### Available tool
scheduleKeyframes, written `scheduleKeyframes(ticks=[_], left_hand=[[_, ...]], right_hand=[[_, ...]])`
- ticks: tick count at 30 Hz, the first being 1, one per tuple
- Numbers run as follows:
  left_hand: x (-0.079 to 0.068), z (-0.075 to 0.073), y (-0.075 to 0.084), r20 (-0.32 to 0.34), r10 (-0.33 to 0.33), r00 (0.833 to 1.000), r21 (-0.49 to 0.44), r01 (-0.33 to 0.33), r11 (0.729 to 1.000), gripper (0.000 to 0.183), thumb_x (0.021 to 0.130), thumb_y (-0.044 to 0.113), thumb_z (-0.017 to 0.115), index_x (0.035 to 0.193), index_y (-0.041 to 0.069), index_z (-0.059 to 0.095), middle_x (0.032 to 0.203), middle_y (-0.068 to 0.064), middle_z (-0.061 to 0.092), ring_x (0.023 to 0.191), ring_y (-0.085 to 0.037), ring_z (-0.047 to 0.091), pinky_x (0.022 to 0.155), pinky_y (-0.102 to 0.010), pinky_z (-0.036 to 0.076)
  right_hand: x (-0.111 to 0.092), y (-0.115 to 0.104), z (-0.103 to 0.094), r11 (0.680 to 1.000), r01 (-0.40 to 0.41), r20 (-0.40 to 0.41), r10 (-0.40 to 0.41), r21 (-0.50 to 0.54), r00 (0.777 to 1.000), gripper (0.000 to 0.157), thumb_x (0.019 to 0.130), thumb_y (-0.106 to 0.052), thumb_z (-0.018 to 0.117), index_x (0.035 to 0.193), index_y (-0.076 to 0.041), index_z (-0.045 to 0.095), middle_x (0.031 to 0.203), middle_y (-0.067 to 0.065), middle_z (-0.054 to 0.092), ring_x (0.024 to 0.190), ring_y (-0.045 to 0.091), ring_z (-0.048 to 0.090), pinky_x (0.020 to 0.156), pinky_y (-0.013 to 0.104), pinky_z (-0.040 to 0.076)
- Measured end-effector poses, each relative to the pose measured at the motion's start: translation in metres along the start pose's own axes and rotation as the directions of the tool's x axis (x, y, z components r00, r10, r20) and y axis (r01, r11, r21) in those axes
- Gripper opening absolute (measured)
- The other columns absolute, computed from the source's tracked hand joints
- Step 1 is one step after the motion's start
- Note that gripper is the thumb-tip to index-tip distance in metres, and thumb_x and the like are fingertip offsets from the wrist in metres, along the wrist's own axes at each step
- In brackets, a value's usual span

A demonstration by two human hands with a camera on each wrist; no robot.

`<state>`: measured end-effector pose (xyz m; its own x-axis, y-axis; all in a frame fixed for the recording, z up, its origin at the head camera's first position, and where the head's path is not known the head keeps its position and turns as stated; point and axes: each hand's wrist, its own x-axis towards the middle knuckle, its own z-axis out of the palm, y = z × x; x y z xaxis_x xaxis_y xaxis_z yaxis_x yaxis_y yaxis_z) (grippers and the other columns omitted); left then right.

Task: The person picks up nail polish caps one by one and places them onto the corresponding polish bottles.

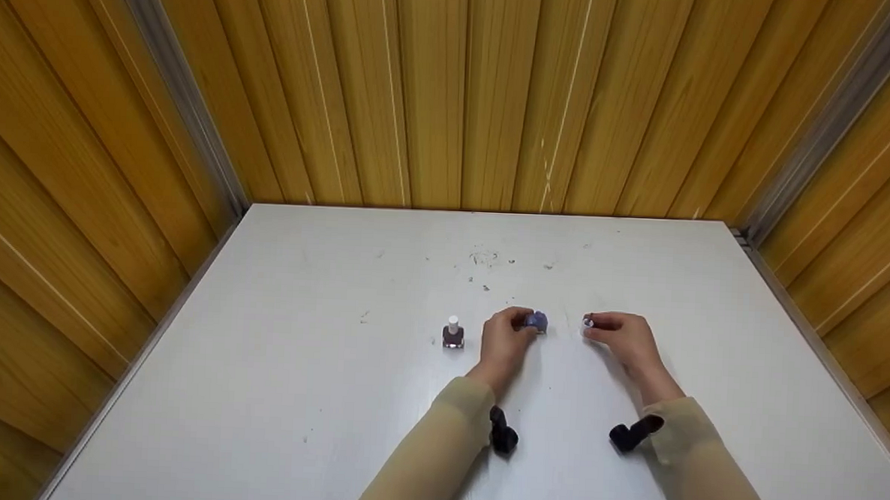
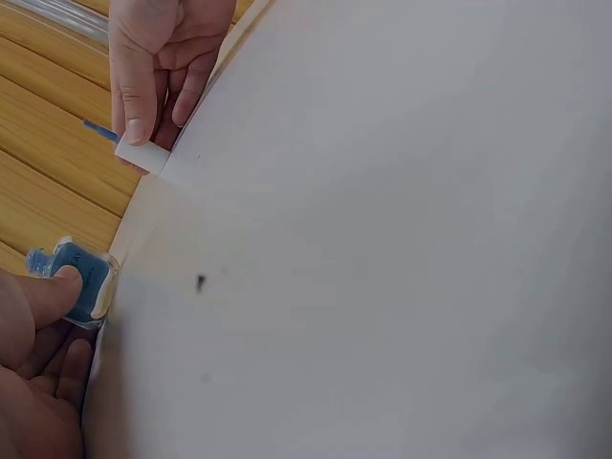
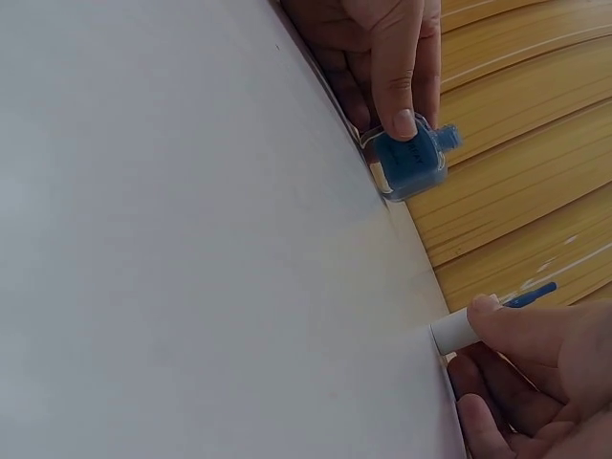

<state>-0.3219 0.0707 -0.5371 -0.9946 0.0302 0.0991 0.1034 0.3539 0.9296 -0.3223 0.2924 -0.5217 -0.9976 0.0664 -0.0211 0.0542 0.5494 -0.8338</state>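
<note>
My left hand (image 1: 506, 343) pinches a small glass nail polish bottle (image 3: 411, 164) of blue polish between thumb and fingers. Its threaded neck is uncovered, and its base is at the tabletop. To the right, my right hand (image 1: 627, 342) pinches the white nail polish cap (image 2: 143, 153) with thumb and fingertips. A blue-coated brush (image 3: 531, 295) sticks out of the cap, pointing away from the tabletop. Bottle and cap are apart, with a gap of bare table between them. Left of my left hand stands a dark nail polish bottle (image 1: 453, 336) with its white cap on.
The white table (image 1: 296, 394) carries small dark marks (image 1: 484, 259) beyond the hands. Wood-patterned panels (image 1: 437, 92) rise behind it and on both sides. A black wrist camera (image 1: 504, 433) sits at the left cuff, another black camera (image 1: 632, 434) at the right.
</note>
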Motion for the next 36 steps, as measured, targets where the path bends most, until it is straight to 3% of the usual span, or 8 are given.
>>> scheduleKeyframes(ticks=[8,14,22,27,31,36], left_hand=[[-0.004,-0.004,0.0,0.014,-0.01,1.0,-0.044,0.01,0.999,0.027,0.09,0.001,0.074,0.116,0.007,0.074,0.112,-0.007,0.076,0.105,-0.015,0.07,0.095,-0.028,0.056],[-0.009,-0.008,0.0,0.013,-0.026,1.0,-0.06,0.026,0.998,0.026,0.09,0.001,0.074,0.116,0.008,0.074,0.11,-0.005,0.076,0.102,-0.013,0.069,0.094,-0.027,0.056],[-0.019,-0.014,0.001,0.023,-0.039,0.999,-0.094,0.041,0.995,0.026,0.09,0.002,0.074,0.115,0.008,0.074,0.109,-0.004,0.075,0.098,-0.01,0.069,0.091,-0.026,0.057],[-0.027,-0.017,0.001,0.047,-0.034,0.998,-0.125,0.04,0.991,0.025,0.09,0.004,0.076,0.115,0.008,0.074,0.111,-0.005,0.076,0.101,-0.011,0.07,0.093,-0.028,0.058],[-0.031,-0.022,0.001,0.065,-0.02,0.998,-0.134,0.029,0.991,0.026,0.089,0.004,0.078,0.114,0.008,0.075,0.11,-0.005,0.077,0.1,-0.011,0.071,0.092,-0.027,0.058],[-0.032,-0.029,-0.005,0.083,0.016,0.996,-0.181,-0.001,0.984,0.027,0.087,0.004,0.078,0.114,0.005,0.075,0.109,-0.007,0.078,0.099,-0.013,0.072,0.091,-0.027,0.058]], right_hand=[[0.0,-0.003,-0.002,1.0,-0.011,0.006,0.011,0.006,1.0,0.04,0.091,-0.014,0.077,0.126,0.005,0.069,0.125,0.02,0.073,0.125,0.036,0.064,0.085,0.01,0.044],[0.002,-0.012,-0.004,1.0,-0.021,0.031,0.021,-0.005,0.999,0.039,0.094,-0.015,0.074,0.128,0.005,0.068,0.127,0.022,0.071,0.117,0.029,0.067,0.079,0.012,0.05],[-0.001,-0.026,0.002,0.994,0.105,0.05,-0.104,-0.011,0.993,0.034,0.095,-0.016,0.074,0.123,0.002,0.071,0.124,0.02,0.073,0.114,0.03,0.07,0.078,0.01,0.052],[-0.009,-0.035,0.004,0.98,0.193,0.086,-0.197,0.048,0.977,0.03,0.095,-0.02,0.076,0.118,-0.002,0.072,0.121,0.016,0.076,0.113,0.026,0.071,0.083,0.009,0.051],[-0.015,-0.042,0.007,0.969,0.224,0.128,-0.236,0.104,0.963,0.028,0.094,-0.019,0.076,0.117,-0.002,0.073,0.121,0.016,0.075,0.113,0.025,0.072,0.086,0.012,0.053],[-0.019,-0.049,0.011,0.968,0.232,0.159,-0.245,0.095,0.956,0.029,0.094,-0.018,0.076,0.118,-0.002,0.073,0.12,0.016,0.074,0.115,0.029,0.071,0.087,0.013,0.054]])
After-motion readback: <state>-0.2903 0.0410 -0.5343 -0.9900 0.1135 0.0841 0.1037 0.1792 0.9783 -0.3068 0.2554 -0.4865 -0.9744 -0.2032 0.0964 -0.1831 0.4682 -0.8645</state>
